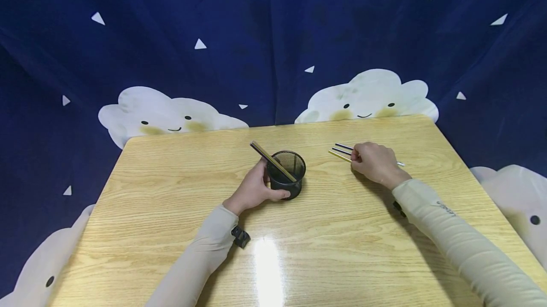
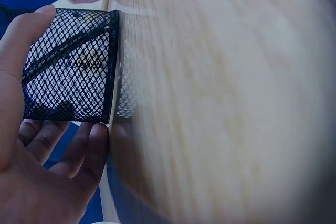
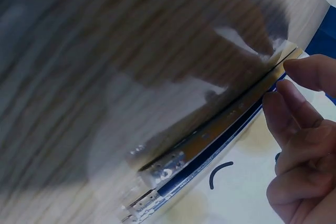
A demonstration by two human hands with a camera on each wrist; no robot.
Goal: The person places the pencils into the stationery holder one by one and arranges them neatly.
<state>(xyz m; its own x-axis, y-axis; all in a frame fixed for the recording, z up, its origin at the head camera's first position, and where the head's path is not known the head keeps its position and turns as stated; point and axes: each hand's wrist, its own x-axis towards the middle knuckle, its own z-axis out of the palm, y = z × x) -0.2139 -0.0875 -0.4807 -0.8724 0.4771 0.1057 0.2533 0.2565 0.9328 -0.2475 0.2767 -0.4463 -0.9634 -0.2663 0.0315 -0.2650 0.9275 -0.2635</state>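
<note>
My left hand (image 1: 254, 187) grips a black mesh pen cup (image 2: 68, 66) standing on the table, thumb on the near side. A few slim pencils (image 1: 273, 162), dark and yellow, lean in the cup toward the upper left. Over at the right, my right hand (image 1: 376, 162) is low over pencils on the tabletop, two dark ones (image 1: 343, 151) and a yellow one (image 1: 339, 156) side by side. In the right wrist view the thumb and fingertips (image 3: 272, 100) are close about the yellow and blue pencils, beside their silver ends (image 3: 163, 174). Whether they pinch one is unclear.
Both hands work over a light wooden table (image 1: 162, 174) with a bright glare patch near its front. Behind its far edge hangs a dark blue curtain (image 1: 239, 27) with smiling clouds (image 1: 372, 93). A small black device (image 1: 241, 237) is on the left wrist.
</note>
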